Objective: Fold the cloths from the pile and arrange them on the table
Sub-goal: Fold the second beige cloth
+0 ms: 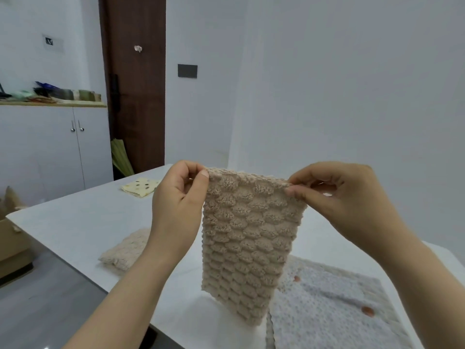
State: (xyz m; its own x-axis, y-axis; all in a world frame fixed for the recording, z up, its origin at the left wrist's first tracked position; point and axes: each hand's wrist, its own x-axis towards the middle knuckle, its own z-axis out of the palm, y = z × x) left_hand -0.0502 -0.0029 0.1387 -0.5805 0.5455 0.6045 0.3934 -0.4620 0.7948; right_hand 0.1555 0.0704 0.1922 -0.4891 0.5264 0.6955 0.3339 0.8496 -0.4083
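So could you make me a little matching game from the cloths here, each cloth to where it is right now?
Cloths:
1. beige bumpy cloth
2. yellow spotted cloth
3. cream folded cloth
4. pale dotted cloth

Places:
A. far side of the table
B. hanging, pinched by left hand and right hand
C. lying flat, near right
D. on the table, partly behind the left forearm

Pairs: 1-B, 2-A, 3-D, 4-C.

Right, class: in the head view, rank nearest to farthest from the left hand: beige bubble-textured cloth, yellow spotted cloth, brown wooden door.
1. The beige bubble-textured cloth, pinched by the left hand.
2. The yellow spotted cloth, far on the table.
3. The brown wooden door, beyond the table.
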